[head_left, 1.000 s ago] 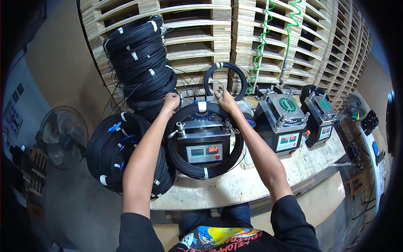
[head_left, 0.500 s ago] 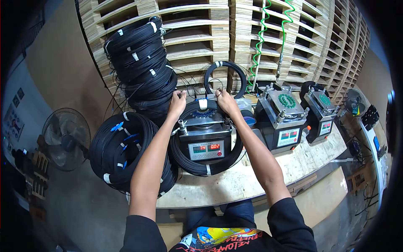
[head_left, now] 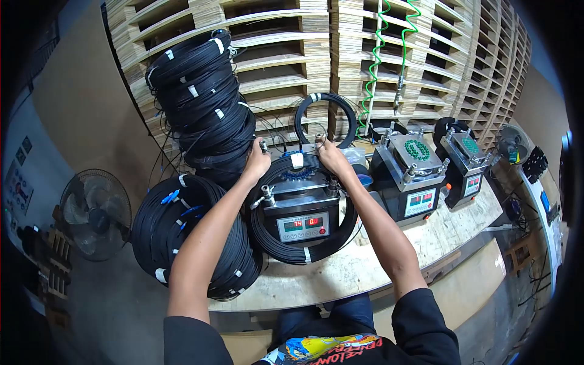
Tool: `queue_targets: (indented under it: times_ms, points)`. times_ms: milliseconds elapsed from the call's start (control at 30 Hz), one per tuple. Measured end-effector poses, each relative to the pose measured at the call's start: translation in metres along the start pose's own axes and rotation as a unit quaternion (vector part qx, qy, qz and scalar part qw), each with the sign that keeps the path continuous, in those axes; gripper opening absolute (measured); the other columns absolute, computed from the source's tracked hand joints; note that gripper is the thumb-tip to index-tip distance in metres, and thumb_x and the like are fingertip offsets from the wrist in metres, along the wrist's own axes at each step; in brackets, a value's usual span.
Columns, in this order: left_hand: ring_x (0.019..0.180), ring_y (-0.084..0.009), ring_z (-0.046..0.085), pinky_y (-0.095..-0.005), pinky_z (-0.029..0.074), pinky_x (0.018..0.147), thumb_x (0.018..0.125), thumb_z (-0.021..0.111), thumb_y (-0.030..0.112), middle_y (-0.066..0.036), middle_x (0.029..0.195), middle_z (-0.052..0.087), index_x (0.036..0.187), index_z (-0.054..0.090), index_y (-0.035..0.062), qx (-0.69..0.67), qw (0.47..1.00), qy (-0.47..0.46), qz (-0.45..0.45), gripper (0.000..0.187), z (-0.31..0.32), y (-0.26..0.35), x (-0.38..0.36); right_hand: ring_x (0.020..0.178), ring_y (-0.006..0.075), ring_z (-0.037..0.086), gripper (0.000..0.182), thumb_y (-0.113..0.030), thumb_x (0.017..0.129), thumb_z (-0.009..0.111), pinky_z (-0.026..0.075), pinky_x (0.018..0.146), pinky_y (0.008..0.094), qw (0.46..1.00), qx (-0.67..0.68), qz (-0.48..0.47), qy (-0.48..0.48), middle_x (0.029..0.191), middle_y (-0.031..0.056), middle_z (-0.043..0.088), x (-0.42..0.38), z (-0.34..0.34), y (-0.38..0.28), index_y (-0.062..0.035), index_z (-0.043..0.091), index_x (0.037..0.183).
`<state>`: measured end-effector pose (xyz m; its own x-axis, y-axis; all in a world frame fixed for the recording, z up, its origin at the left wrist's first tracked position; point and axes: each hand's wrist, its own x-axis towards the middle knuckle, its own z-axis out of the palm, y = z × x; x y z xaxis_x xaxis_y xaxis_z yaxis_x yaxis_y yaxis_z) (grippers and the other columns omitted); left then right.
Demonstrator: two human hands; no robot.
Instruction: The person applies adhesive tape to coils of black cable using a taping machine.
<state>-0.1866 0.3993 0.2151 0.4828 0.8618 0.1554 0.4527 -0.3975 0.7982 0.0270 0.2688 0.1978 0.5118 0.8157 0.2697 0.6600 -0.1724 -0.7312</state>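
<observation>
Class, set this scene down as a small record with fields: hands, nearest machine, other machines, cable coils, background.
Left hand: at the left rear knob of the nearest machine
Right hand: at its right rear knob
Nearest machine: red digits lit; black coil looped around it
Other machines: two, with green parts on top
Cable coils: tall stack and lower pile, left
Background: wooden pallets

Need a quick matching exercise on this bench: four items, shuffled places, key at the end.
1. large fan
2. small cable coil
3. left hand
4. green pieces

A. atop the two right-hand machines
B. at the far-left post of the machine between the arms
C. upright behind the machine between the arms
D. past the left end of the table

Pairs: 1-D, 2-C, 3-B, 4-A
</observation>
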Motion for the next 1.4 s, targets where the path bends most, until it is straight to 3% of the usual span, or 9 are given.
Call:
queue_targets:
  times_ms: [267, 333, 533, 767, 1133, 1200, 1400]
  points:
    - [0.131, -0.0413, 0.048, -0.0439, 0.036, 0.110, 0.095, 0.053, 0.018, -0.029, 0.137, 0.053, 0.147, 0.038, 0.0090, 0.060, 0.998, -0.011, 0.008, 0.055, 0.002, 0.001, -0.001, 0.122, 0.0459, 0.056, 0.047, -0.034, 0.099, 0.047, 0.043, 0.104, 0.0465, 0.998, 0.011, 0.035, -0.048, 0.126, 0.0303, 0.061, 0.008, 0.000, 0.004, -0.0059, 0.052, 0.137]
    - [0.125, -0.0495, 0.049, -0.0509, 0.038, 0.108, 0.095, 0.053, 0.025, -0.032, 0.130, 0.056, 0.149, 0.035, 0.0126, 0.043, 0.999, 0.013, -0.001, 0.057, 0.004, -0.001, -0.002, 0.122, 0.0453, 0.056, 0.048, -0.034, 0.098, 0.051, 0.043, 0.104, 0.0448, 0.997, 0.066, -0.006, -0.049, 0.125, 0.0309, 0.061, 0.011, 0.003, 0.011, -0.0049, 0.052, 0.137]
    - [0.124, -0.0457, 0.051, -0.0499, 0.040, 0.107, 0.094, 0.057, 0.025, -0.033, 0.124, 0.057, 0.148, 0.035, 0.0102, 0.056, 0.995, 0.076, -0.015, 0.060, 0.006, 0.001, -0.007, 0.121, 0.0453, 0.057, 0.047, -0.033, 0.097, 0.053, 0.044, 0.103, 0.0453, 0.997, 0.081, 0.012, -0.017, 0.123, 0.0310, 0.063, -0.006, -0.008, -0.008, -0.0066, 0.053, 0.135]
    - [0.120, -0.0435, 0.057, -0.0487, 0.043, 0.102, 0.093, 0.060, 0.020, -0.030, 0.125, 0.060, 0.146, 0.037, 0.0095, 0.001, 0.998, 0.063, -0.016, 0.059, 0.003, 0.008, -0.008, 0.116, 0.0485, 0.057, 0.046, -0.037, 0.096, 0.050, 0.044, 0.100, 0.0505, 0.999, 0.035, 0.029, 0.015, 0.117, 0.0310, 0.064, -0.010, -0.009, -0.015, -0.0070, 0.055, 0.131]
    - [0.115, -0.0423, 0.059, -0.0518, 0.046, 0.097, 0.092, 0.060, 0.024, -0.025, 0.119, 0.064, 0.135, 0.047, 0.0108, 0.051, 0.993, 0.090, -0.052, 0.046, 0.004, 0.015, -0.016, 0.114, 0.0465, 0.059, 0.038, -0.032, 0.096, 0.051, 0.045, 0.098, 0.0480, 0.998, 0.061, 0.012, -0.005, 0.113, 0.0304, 0.066, -0.005, -0.005, -0.004, -0.0048, 0.062, 0.121]
    - [0.114, -0.0425, 0.060, -0.0522, 0.046, 0.096, 0.092, 0.059, 0.023, -0.026, 0.119, 0.063, 0.136, 0.046, 0.0111, 0.064, 0.992, 0.100, -0.047, 0.047, 0.005, 0.013, -0.015, 0.105, 0.0345, 0.066, 0.035, -0.027, 0.100, 0.049, 0.048, 0.093, 0.0397, 0.998, 0.053, 0.011, 0.008, 0.108, 0.0235, 0.070, -0.005, -0.004, -0.004, -0.0014, 0.062, 0.120]
    - [0.104, -0.0451, 0.062, -0.0533, 0.047, 0.090, 0.091, 0.058, 0.014, -0.028, 0.108, 0.065, 0.134, 0.045, 0.0095, 0.013, 0.993, 0.117, 0.021, 0.045, 0.009, -0.002, -0.009, 0.107, 0.0356, 0.066, 0.035, -0.025, 0.095, 0.051, 0.048, 0.094, 0.0404, 0.998, 0.054, 0.008, -0.028, 0.107, 0.0257, 0.069, -0.013, -0.013, -0.011, -0.0070, 0.062, 0.123]
